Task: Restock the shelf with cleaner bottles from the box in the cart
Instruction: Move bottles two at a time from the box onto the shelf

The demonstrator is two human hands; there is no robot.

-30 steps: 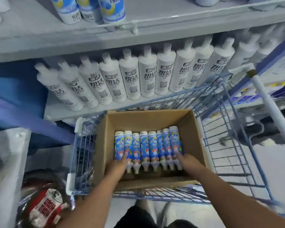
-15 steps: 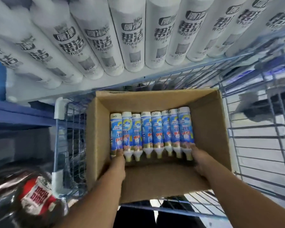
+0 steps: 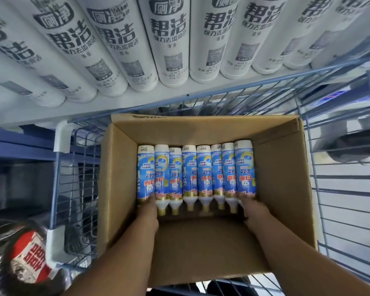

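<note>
An open cardboard box [image 3: 120, 178] sits in a blue wire cart [image 3: 77, 167]. Several blue-labelled cleaner bottles [image 3: 203, 174] lie side by side in the box, their gold-tipped necks pointing toward me. My left hand [image 3: 149, 210] covers the neck end of the leftmost bottle [image 3: 145, 167], fingers laid over it. My right hand [image 3: 253, 208] does the same at the neck of the rightmost bottle [image 3: 244, 165]. The two hands bracket the row from its outer ends. The near half of the box floor is bare cardboard.
Just beyond the cart, a white shelf [image 3: 115, 105] carries a tight row of tall white bottles with black lettering [image 3: 171, 39]. A dark shiny package with a red and white label [image 3: 30, 257] lies at the lower left, outside the cart. Tiled floor shows through the cart's right side.
The view has dropped closer to the box and the white shelf bottles. Both hands stay at the outer ends of the row, now settled over the necks of the end bottles.
</note>
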